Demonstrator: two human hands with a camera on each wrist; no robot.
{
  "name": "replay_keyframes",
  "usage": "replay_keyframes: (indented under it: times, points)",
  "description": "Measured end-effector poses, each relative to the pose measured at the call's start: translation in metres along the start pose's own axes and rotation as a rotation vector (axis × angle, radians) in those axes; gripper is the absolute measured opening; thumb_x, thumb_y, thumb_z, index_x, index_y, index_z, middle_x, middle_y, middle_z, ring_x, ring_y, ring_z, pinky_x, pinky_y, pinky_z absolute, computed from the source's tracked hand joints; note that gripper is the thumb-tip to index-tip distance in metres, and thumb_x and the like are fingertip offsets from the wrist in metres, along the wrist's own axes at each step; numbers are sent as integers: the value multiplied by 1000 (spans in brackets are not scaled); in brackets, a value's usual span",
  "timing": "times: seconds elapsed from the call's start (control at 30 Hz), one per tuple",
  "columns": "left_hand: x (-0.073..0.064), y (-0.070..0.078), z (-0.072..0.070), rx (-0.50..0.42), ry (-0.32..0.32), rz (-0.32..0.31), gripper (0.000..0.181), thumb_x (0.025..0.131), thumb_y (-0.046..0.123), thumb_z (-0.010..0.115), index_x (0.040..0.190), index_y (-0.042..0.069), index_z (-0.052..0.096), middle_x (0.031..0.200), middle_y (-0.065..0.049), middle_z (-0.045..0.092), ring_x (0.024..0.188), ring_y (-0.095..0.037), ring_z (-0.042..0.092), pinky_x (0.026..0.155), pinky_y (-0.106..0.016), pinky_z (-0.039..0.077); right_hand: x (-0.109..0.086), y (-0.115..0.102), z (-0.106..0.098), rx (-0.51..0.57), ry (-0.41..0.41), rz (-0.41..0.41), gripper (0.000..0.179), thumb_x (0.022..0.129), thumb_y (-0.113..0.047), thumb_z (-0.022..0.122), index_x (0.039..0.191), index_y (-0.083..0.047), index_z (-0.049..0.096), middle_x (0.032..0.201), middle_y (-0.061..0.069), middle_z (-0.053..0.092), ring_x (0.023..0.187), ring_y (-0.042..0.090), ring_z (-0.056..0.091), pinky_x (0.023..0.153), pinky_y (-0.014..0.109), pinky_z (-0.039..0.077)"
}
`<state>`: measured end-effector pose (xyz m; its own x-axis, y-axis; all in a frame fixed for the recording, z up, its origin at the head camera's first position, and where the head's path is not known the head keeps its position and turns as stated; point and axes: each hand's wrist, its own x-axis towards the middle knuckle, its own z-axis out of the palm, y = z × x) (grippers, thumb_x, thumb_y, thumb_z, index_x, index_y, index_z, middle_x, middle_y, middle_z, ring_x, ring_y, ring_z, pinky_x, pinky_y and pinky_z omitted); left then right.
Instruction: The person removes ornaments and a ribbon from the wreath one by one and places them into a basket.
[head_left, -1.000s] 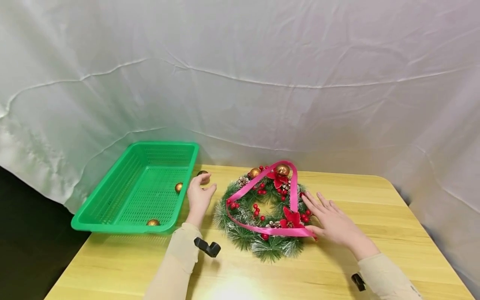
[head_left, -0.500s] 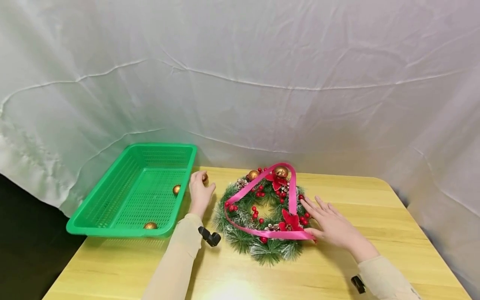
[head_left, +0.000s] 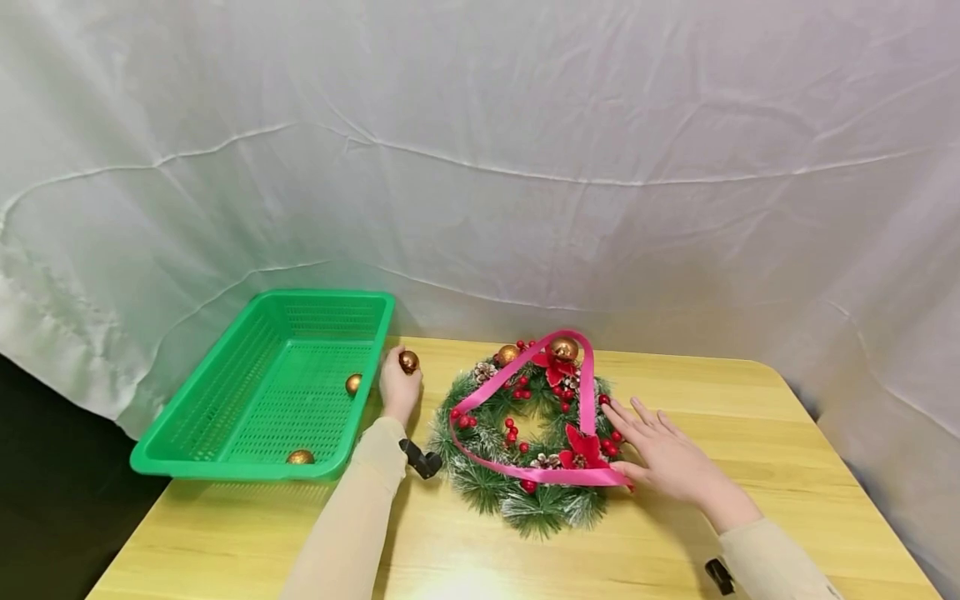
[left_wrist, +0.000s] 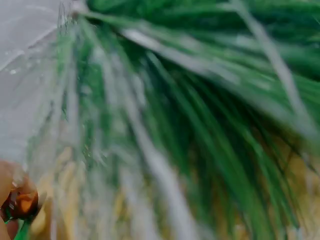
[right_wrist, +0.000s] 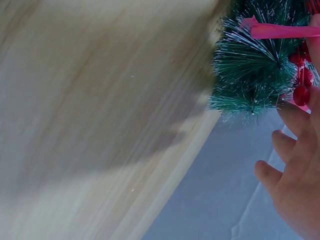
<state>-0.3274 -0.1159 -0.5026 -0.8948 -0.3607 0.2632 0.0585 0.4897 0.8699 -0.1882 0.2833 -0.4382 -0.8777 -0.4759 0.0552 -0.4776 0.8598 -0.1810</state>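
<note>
My left hand [head_left: 399,390] holds a shiny copper-coloured bauble [head_left: 408,362] between thumb and fingers, beside the basket's right wall. In the left wrist view that bauble [left_wrist: 21,202] shows at the lower left edge, partly hidden by fingers. A green wreath [head_left: 495,475] lies on the table, with red berries, pine cones, red flowers and a pink ribbon [head_left: 517,470] looped over it. Two copper baubles sit on its far side. My right hand [head_left: 671,457] rests spread at the wreath's right edge, thumb by the ribbon's end; the right wrist view shows its fingers [right_wrist: 284,145] extended.
At the left, a green plastic basket [head_left: 386,321] holds a bauble [head_left: 353,383] by its right wall and another bauble [head_left: 301,457] near the front. The wooden table [head_left: 780,467] ends at a pale cloth [head_left: 525,167] behind.
My left hand has closed around the bauble that lay on the table beside the basket, and its fingers have turned so the bauble shows more. My right hand has stayed by the wreath.
</note>
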Motion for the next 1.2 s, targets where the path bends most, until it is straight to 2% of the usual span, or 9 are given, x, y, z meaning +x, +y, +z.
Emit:
replay_keyframes:
  times: [0.17,0.27,0.43,0.67,0.77,1.0,1.1,1.2]
  points:
    - [-1,-3,0,-18,3,28,50,78,-5,68,126,-5,54,123,-23,53,115,-41,50,99,-50,39,1,-1,0,2,2,-1,81,90,-58,51,152,-13,25,157,6,18,142,37,11,111,58,11]
    - [-3,3,-1,-42,4,8,50,77,-4,70,125,-3,56,123,-22,52,114,-40,50,100,-49,38,1,-1,1,-9,3,-4,82,90,-59,51,153,-14,24,157,6,18,142,36,11,111,58,12]
    - [-6,20,0,-107,-12,-20,51,75,-2,71,124,-1,57,125,-20,50,114,-38,49,99,-47,39,0,-1,1,-9,3,-1,82,90,-58,51,153,-13,24,157,6,18,142,37,11,111,58,12]
    - [-10,49,1,-214,-17,33,49,72,-1,75,120,-1,61,118,-20,55,103,-35,54,91,-45,46,0,-3,0,4,1,0,81,91,-57,51,152,-13,24,157,6,18,142,38,11,111,57,11]
    - [-10,63,0,-267,-23,35,49,73,-1,76,120,1,62,116,-18,56,101,-32,54,88,-42,49,0,-3,0,9,-3,-1,81,91,-57,51,152,-12,23,156,7,18,142,38,11,111,58,10]
    - [-14,105,-19,-385,-57,19,51,74,-2,76,122,2,61,122,-15,55,101,-30,54,81,-40,50,-1,-3,0,19,-2,3,81,91,-56,51,152,-12,23,157,7,18,142,38,11,111,58,10]
    - [-14,119,-30,-442,-91,9,51,75,-2,76,123,3,61,124,-13,54,103,-27,53,80,-38,49,-1,-2,0,20,-5,5,81,91,-55,52,152,-11,23,156,8,19,142,39,11,111,58,10]
    - [-12,130,-42,-458,-119,10,50,77,0,76,124,6,60,124,-11,55,103,-25,53,78,-35,48,-1,-1,1,16,-5,8,81,91,-55,53,152,-12,23,156,8,19,142,38,11,111,58,10]
